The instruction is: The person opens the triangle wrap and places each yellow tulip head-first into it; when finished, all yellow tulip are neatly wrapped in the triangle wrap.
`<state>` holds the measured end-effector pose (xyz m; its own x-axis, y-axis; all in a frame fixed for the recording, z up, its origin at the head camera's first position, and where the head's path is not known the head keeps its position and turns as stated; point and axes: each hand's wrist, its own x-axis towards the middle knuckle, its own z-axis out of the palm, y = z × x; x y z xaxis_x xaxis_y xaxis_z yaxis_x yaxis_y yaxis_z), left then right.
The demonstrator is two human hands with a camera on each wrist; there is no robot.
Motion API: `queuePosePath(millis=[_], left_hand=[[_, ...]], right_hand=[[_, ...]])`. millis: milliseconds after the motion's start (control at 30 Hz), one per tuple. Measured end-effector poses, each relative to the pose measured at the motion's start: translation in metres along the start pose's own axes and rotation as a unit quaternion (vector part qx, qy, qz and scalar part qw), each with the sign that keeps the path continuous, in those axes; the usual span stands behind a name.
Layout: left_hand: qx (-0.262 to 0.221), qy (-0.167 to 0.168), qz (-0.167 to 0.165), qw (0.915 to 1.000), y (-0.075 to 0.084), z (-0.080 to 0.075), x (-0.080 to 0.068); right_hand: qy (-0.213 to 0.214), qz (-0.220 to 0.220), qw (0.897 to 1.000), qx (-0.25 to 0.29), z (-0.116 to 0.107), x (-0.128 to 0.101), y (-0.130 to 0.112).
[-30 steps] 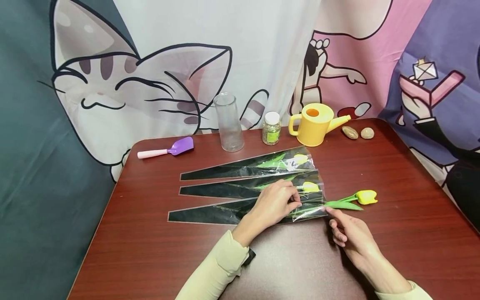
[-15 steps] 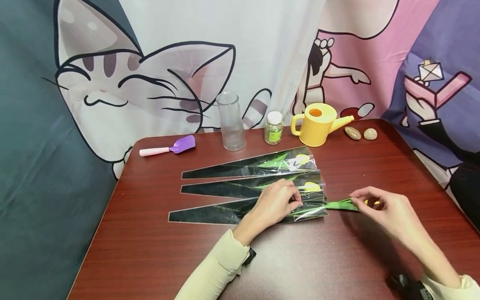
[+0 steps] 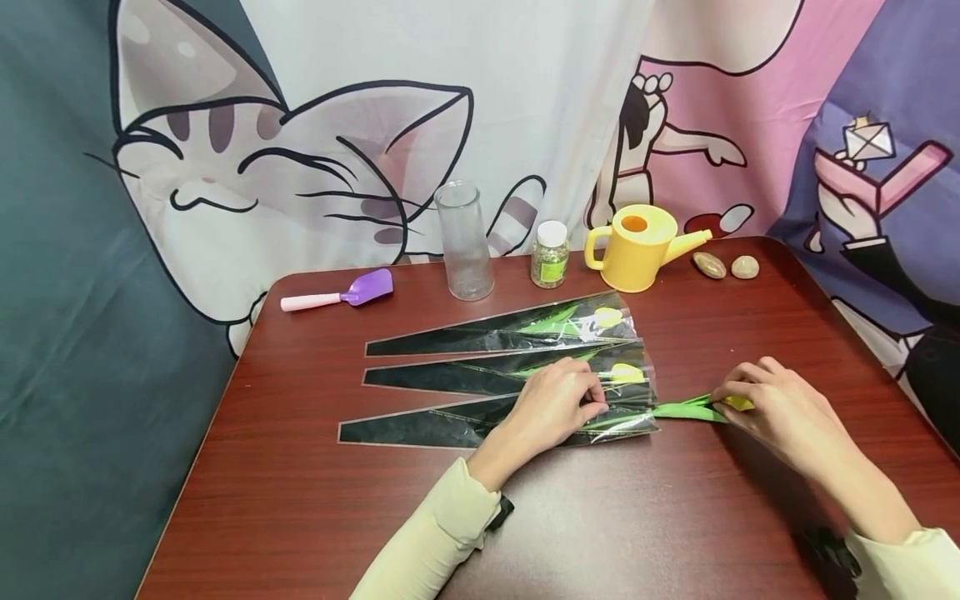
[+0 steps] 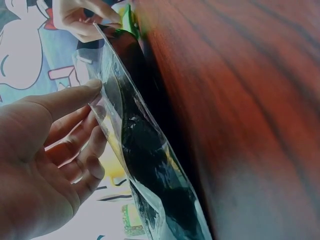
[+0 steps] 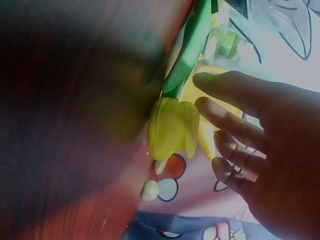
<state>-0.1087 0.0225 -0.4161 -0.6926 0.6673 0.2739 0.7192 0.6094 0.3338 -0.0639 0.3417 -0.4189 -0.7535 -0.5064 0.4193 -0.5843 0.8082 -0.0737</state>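
Note:
My left hand (image 3: pixel 551 404) pinches the clear edge of the nearest flower sleeve (image 3: pixel 420 427), a dark tapered wrapper with a see-through mouth. In the left wrist view the thumb lies on the film's edge, with the other fingers behind it. A yellow artificial tulip (image 5: pixel 172 129) pokes out of this sleeve, its green leaves (image 3: pixel 686 410) partly outside. My right hand (image 3: pixel 787 412) is at the tulip just below the bloom. Seen from the right wrist, its fingertips come close beside stem and petals, with nothing visible between them. Whether they touch cannot be told.
Two more sleeves, the far one (image 3: pixel 487 329) and the middle one (image 3: pixel 442 377), each hold a yellow tulip. Behind them stand a glass vase (image 3: pixel 467 250), a lidded jar (image 3: pixel 551 260) and a yellow watering can (image 3: pixel 637 254). A purple trowel (image 3: pixel 367 287) and two stones (image 3: pixel 708 265) lie farther out.
My right hand has moved from the sleeve's mouth rightward to the tulip's bloom, partly covering it. The left hand stays on the sleeve. The whole view has shifted slightly.

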Motion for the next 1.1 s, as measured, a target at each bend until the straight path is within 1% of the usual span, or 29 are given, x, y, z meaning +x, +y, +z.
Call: queuePosePath(millis=[233,400,633,900,1100], left_hand=[[-0.005,0.000,-0.002,1.0000,-0.0004,0.0002,0.0000],[-0.001,-0.001,-0.004,1.0000,-0.0004,-0.0006,0.0002],[-0.005,-0.001,0.000,1.0000,-0.0001,-0.0010,0.0000],[-0.006,-0.001,0.001,1.0000,-0.0005,-0.0007,-0.0003],[-0.005,-0.002,-0.001,1.0000,-0.0015,-0.0005,0.0003]], right_hand=[[-0.016,-0.010,1.000,-0.015,0.0011,0.0048,-0.0008],[-0.018,-0.026,0.999,-0.025,0.0025,0.0081,0.0007],[-0.032,-0.030,0.998,-0.046,0.0031,0.0095,0.0036],[-0.029,-0.031,0.998,-0.048,0.0042,0.0084,0.0059],[-0.025,-0.040,0.998,-0.046,0.0008,0.0108,0.0059]])
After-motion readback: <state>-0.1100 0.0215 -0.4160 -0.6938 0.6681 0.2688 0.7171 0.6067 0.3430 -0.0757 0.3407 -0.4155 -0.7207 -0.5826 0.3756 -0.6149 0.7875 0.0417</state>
